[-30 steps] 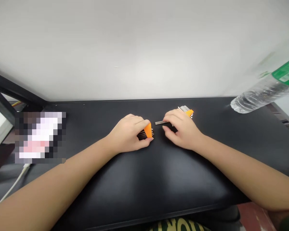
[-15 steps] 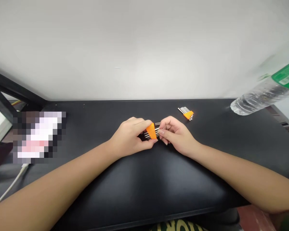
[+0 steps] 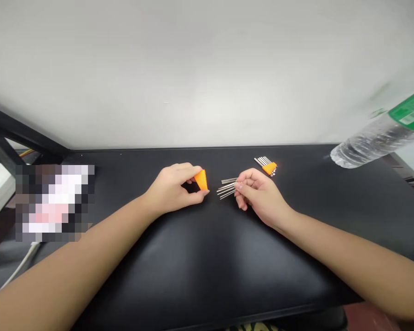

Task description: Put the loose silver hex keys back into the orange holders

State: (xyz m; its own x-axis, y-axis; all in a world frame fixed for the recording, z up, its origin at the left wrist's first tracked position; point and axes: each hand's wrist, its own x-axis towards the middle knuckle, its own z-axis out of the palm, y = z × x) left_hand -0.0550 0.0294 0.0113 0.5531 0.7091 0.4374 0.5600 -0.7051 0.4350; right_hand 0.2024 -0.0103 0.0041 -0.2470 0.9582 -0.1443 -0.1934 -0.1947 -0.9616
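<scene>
My left hand (image 3: 177, 188) pinches an empty orange plastic hex key holder (image 3: 201, 179) between thumb and fingers, a little above the black table. Across a small gap, my right hand (image 3: 257, 191) grips a bundle of thin silver hex keys (image 3: 227, 188), their long ends pointing left toward the holder. Slightly behind them is a thicker silver key (image 3: 228, 181); whether it lies on the table or sits in the hand I cannot tell. Beyond my right hand, a second hex key set (image 3: 266, 164) lies on the table, several keys in its own orange holder.
A clear plastic bottle with a green label (image 3: 372, 138) stands at the right by the pale wall (image 3: 207, 73). On the left lie a blurred-out object (image 3: 55, 202) and a white cable (image 3: 19, 266). A dark frame (image 3: 24, 133) rises at the table's left back corner.
The hex keys have come out of the orange holder. My left hand has moved left with the holder, while my right hand keeps the keys and has shifted slightly right.
</scene>
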